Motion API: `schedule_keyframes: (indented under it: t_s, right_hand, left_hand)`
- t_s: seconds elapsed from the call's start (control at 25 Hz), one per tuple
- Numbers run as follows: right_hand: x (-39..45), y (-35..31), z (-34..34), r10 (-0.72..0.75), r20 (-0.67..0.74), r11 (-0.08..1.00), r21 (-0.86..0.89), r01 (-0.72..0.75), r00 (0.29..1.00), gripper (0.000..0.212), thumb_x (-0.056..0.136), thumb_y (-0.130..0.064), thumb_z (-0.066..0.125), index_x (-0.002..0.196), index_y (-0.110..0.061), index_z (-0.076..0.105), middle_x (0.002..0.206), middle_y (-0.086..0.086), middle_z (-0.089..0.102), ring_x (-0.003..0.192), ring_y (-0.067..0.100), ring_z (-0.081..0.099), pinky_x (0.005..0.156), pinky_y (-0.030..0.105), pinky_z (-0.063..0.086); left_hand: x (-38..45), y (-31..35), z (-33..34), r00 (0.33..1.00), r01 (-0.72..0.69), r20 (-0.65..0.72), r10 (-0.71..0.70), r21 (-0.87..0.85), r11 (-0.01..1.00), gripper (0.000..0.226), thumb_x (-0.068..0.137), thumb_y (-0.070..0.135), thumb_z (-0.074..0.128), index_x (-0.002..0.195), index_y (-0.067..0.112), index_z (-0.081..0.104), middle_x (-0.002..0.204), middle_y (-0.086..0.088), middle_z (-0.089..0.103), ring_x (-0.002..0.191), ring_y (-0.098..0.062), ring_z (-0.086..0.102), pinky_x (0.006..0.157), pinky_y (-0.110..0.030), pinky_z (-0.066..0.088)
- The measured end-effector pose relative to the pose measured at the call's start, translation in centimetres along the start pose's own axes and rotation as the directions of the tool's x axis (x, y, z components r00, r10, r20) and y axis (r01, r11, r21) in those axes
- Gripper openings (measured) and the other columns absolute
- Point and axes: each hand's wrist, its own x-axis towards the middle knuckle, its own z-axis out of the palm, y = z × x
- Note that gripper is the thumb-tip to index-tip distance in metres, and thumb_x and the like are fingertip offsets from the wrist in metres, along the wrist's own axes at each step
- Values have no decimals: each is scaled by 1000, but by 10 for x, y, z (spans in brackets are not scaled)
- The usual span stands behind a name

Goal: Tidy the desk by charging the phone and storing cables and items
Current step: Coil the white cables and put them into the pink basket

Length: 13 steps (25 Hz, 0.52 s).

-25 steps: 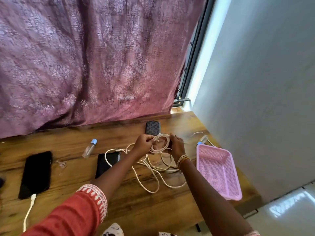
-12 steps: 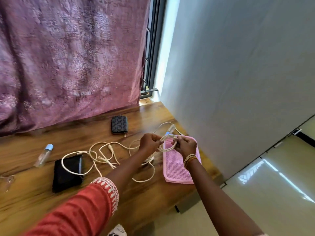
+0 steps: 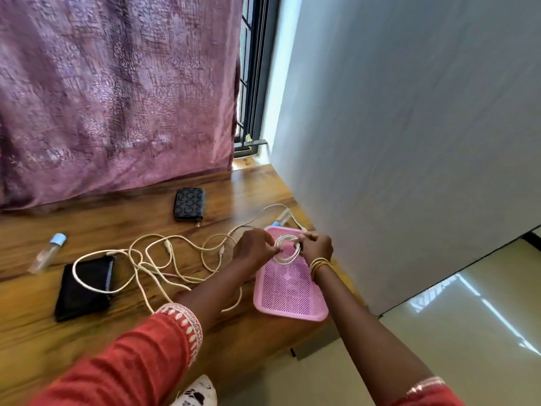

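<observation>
We see both hands meeting over the far end of the pink basket [image 3: 288, 291], which sits on the wooden desk [image 3: 123, 221] at its right edge, at about four o'clock from the desk's middle. The left hand [image 3: 255, 249] and the right hand [image 3: 317, 246] each have their fingers closed on opposite sides of a small white cable coil [image 3: 288, 249], the left pinching its nine o'clock side and the right its three o'clock side, so the loop hangs between them just above the basket's mesh floor; we cannot tell whether it touches the mesh. The right wrist wears gold bangles [image 3: 319, 263], and the left forearm comes out of a red sleeve [image 3: 140, 356] with a white embroidered cuff. At nine o'clock from the hands, loose white cables [image 3: 164, 259] sprawl in tangled loops across the desk, one loop lying over a black pouch [image 3: 85, 287] near the front-left. A small clear bottle with a blue cap [image 3: 48, 253] lies tilted at ten o'clock from the pouch. A dark patterned wallet [image 3: 188, 204] rests toward the back of the desk, at eleven o'clock from the hands, well apart from them. Another white cable end [image 3: 282, 215] lies just beyond the basket at twelve o'clock. A purple curtain [image 3: 117, 92] hangs behind the desk.
</observation>
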Motion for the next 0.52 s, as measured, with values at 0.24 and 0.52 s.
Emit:
schedule_keyframes:
  t_s: [0.24, 0.52]
  right_hand:
    - [-3, 9, 13, -140, 104, 988, -58, 147, 985, 18, 85, -4, 64, 100, 2, 71, 102, 13, 71, 91, 22, 66, 80, 24, 51]
    - [0, 14, 17, -102, 182, 992, 88, 88, 978, 19, 79, 4, 69, 97, 2, 71, 98, 16, 72, 90, 24, 69, 81, 31, 57]
  left_hand:
    - [-2, -17, 8, 989, -67, -134, 57, -72, 995, 28, 79, 20, 73, 106, 12, 70, 115, 1, 56, 96, -14, 59, 76, -23, 47]
    - [-4, -24, 3, 983, -52, -182, 24, -151, 987, 26, 83, 17, 68, 110, 13, 68, 111, -3, 67, 85, -17, 64, 75, -35, 56]
